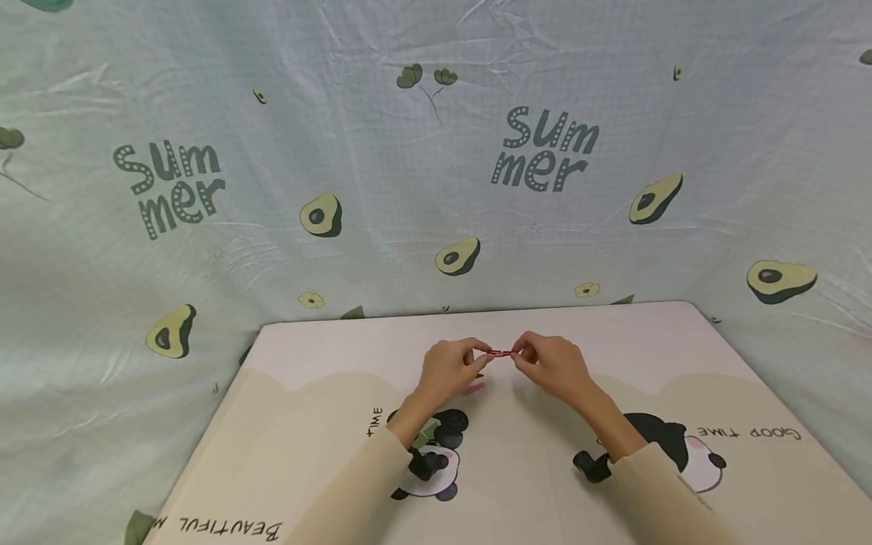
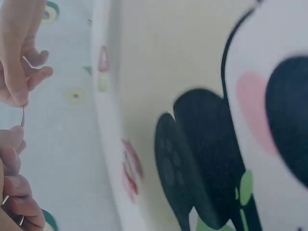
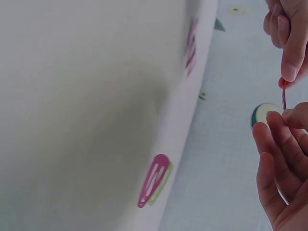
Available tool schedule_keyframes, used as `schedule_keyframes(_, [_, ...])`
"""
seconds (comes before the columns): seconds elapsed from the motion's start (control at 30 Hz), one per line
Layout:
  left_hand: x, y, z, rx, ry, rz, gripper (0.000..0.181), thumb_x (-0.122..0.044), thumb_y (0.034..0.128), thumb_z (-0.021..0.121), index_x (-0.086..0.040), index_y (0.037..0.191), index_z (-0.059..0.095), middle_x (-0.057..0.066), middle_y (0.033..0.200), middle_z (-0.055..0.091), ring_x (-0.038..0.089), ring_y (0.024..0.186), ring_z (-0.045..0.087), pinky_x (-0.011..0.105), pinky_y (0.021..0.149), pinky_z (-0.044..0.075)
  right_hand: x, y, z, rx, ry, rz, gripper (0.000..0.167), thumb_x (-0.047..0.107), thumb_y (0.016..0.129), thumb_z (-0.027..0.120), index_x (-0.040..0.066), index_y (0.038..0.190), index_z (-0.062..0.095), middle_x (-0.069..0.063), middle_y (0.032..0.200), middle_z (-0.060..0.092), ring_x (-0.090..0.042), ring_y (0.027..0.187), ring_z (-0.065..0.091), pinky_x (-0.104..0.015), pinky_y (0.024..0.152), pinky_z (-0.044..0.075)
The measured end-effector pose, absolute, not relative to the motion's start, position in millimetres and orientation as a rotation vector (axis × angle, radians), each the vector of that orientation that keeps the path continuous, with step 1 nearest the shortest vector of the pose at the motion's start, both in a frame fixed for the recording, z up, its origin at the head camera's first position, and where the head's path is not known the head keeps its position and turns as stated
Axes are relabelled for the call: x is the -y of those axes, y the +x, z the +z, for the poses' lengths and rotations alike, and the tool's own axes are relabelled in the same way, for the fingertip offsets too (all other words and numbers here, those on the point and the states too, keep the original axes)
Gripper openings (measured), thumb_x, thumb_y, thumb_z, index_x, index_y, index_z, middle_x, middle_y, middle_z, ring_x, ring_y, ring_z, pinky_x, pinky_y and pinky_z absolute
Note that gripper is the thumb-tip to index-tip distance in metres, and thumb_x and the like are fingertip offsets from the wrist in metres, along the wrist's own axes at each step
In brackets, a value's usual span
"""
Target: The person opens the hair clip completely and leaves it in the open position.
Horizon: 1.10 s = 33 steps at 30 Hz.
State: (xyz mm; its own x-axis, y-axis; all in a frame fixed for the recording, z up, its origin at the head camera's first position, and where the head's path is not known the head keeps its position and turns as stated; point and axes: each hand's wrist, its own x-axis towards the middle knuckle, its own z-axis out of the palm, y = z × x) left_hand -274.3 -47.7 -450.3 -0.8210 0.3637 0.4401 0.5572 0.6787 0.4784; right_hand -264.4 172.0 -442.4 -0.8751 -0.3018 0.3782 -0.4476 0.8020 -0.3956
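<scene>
Between the two hands, a red snap hair clip (image 1: 500,353) is held above the far part of the table. My left hand (image 1: 450,369) pinches its left end with thumb and index finger. The other end is pinched by my right hand (image 1: 553,365). In the right wrist view the clip (image 3: 284,97) shows only as a thin edge, with the left hand (image 3: 294,38) above it and the right hand (image 3: 286,163) below. A pink snap hair clip (image 3: 155,179) lies beside a green clip (image 3: 162,184) on the table.
More pinkish clips (image 1: 474,384) lie on the table just below the left hand. The table (image 1: 306,424) wears a cream cover printed with pandas and lettering. Behind its far edge hangs a pale curtain (image 1: 381,189) printed with avocados.
</scene>
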Motion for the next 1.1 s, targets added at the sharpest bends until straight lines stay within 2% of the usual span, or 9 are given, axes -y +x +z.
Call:
schedule_keyframes(0.2, [50.4,-250.4,-441.1,2.370,-0.787,-0.974,0.014,-0.021,0.0933,0.077,-0.010,0.100,0.080,-0.004,0.053,0.053,-0.001,0.049,0.033,0.015,0.049,0.024,-171.8,-243.1,-432.3,2.591,0.649,0.797,0.009,0.016,0.094,0.075,0.010,0.099,0.070,0.012,0.068,0.065,0.000,0.061,0.055,-0.022,0.058,0.042])
schedule_keyframes(0.37, [48.9,-238.7,-440.8,2.249,-0.794,-1.080,0.010,-0.018,0.0939,0.076,-0.008,0.095,0.079,-0.003,0.053,0.056,-0.005,0.048,0.036,0.012,0.048,0.025,-169.8,-230.6,-429.1,2.512,0.702,0.859,0.006,0.012,0.095,0.074,0.009,0.097,0.069,0.013,0.067,0.064,0.003,0.059,0.057,-0.020,0.055,0.044])
schedule_keyframes(0.63, [50.1,-225.8,-448.6,2.128,-0.803,-1.051,0.009,-0.012,0.0861,0.083,-0.008,0.093,0.079,-0.005,0.051,0.051,-0.007,0.050,0.032,0.008,0.050,0.026,-167.0,-217.8,-431.3,2.355,0.725,0.814,0.011,0.006,0.089,0.077,0.009,0.094,0.068,0.012,0.065,0.064,0.004,0.057,0.054,-0.018,0.055,0.047])
schedule_keyframes(0.87, [51.8,-223.0,-449.4,2.051,-0.799,-1.110,0.008,-0.011,0.0858,0.083,-0.008,0.093,0.079,-0.003,0.051,0.050,-0.004,0.050,0.034,0.008,0.050,0.028,-163.3,-211.8,-430.9,2.267,0.730,0.831,0.015,0.004,0.084,0.080,0.011,0.091,0.069,0.011,0.064,0.064,0.006,0.057,0.048,-0.015,0.054,0.044])
schedule_keyframes(1.1, [56.0,-214.4,-447.1,2.071,-0.805,-1.137,0.008,-0.009,0.0853,0.083,-0.008,0.092,0.079,-0.002,0.052,0.055,-0.004,0.050,0.037,0.008,0.051,0.032,-159.5,-205.0,-430.2,2.253,0.749,0.879,0.023,0.005,0.078,0.086,0.013,0.088,0.067,0.008,0.071,0.070,0.003,0.060,0.059,-0.016,0.055,0.049])
